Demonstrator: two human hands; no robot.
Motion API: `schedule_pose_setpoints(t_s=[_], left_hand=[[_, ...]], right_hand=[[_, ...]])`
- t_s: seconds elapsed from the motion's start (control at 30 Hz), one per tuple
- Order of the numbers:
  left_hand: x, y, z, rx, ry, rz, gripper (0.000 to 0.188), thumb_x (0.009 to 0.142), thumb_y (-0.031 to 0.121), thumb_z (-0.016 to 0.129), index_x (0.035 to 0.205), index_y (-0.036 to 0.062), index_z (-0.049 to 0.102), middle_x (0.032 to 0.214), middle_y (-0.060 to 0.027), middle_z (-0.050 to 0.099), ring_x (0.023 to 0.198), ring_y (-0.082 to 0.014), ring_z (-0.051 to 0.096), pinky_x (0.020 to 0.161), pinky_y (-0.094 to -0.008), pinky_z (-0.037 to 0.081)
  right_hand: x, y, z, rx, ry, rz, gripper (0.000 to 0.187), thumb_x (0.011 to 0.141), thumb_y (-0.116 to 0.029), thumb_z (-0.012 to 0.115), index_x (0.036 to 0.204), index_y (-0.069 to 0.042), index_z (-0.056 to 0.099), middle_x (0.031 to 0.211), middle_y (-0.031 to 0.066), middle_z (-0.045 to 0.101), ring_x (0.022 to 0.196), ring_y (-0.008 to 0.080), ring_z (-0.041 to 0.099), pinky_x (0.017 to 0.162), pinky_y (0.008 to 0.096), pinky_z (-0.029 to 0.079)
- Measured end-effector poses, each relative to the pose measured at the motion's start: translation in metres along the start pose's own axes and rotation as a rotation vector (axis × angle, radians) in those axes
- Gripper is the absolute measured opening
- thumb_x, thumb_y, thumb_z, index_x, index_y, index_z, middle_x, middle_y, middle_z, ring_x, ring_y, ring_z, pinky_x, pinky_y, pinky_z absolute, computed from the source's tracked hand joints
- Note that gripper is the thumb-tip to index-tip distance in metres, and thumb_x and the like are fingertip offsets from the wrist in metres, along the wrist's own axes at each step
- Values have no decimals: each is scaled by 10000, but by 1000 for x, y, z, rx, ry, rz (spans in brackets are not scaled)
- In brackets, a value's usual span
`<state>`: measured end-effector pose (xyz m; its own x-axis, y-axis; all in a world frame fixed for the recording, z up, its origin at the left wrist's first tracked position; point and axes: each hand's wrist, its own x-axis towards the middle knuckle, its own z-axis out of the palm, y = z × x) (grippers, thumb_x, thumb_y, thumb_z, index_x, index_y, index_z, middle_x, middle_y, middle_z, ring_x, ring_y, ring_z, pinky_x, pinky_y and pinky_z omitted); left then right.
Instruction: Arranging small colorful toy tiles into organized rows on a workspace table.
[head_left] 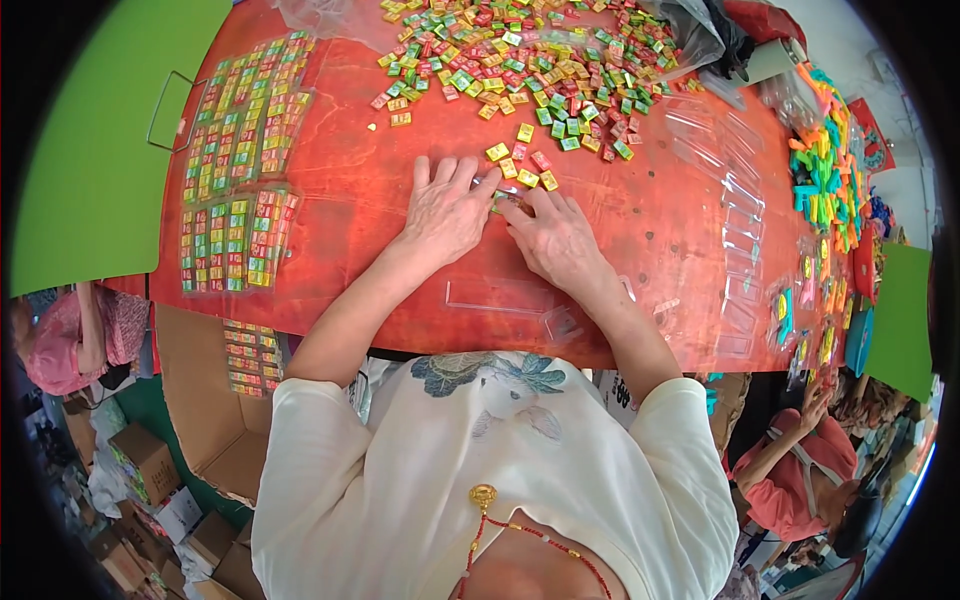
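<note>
My left hand (445, 212) rests on the red table with its fingers stretched forward and apart. Its inner fingertips come close to a small green box (497, 204), which is mostly covered. From the other side my right hand (562, 240) bends its fingers down and pinches at that box. Just beyond the fingertips lie several loose little boxes, among them a yellow one (498, 152) and a red one (541, 160). Farther off spreads a big heap of small red, yellow and green boxes (510, 70).
Clear packs filled with rows of little boxes (240, 120) lie at the left. An empty clear plastic tray (500, 296) is near the front edge; more clear trays (743, 240) line the right. Colourful plastic toys (828, 170) are piled beyond. A co-worker (800, 470) sits at lower right.
</note>
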<state>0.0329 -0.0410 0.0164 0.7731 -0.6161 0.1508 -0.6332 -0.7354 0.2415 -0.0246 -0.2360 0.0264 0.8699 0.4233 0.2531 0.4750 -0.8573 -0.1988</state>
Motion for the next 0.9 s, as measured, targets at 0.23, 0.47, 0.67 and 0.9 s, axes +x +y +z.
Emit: schedule_pose_setpoints(t_s=[0.23,0.47,0.67,0.9], left_hand=[[-10,-6,19,-43,-28,41,731,940,445,619,1533,87,388,1621,-146,288,1484,-407,250,1136,-716,156],[-7,-5,14,0,-81,65,783,935,480,612,1555,83,344,1645,-132,258,1526,-393,179,1141,-733,127],[-11,6,11,52,41,208,535,902,223,589,1420,101,534,1390,-155,549,1334,-341,470,1100,-730,250],[-34,-5,8,-36,166,134,459,860,157,621,1300,27,594,1022,-117,549,1029,-303,533,1060,-655,321]], right_hand=[[-9,14,-26,346,139,161,341,870,-90,691,1209,-88,653,947,140,601,882,350,609,787,454,502],[-51,47,-28,244,89,455,299,899,-120,662,1190,-56,644,984,167,604,919,379,621,801,460,510],[-40,19,-18,285,-9,341,320,889,-103,659,1192,-2,635,985,193,598,888,398,615,774,470,513],[-9,11,-9,395,-5,244,365,900,-66,652,1256,11,625,1039,195,610,919,386,626,793,448,522]])
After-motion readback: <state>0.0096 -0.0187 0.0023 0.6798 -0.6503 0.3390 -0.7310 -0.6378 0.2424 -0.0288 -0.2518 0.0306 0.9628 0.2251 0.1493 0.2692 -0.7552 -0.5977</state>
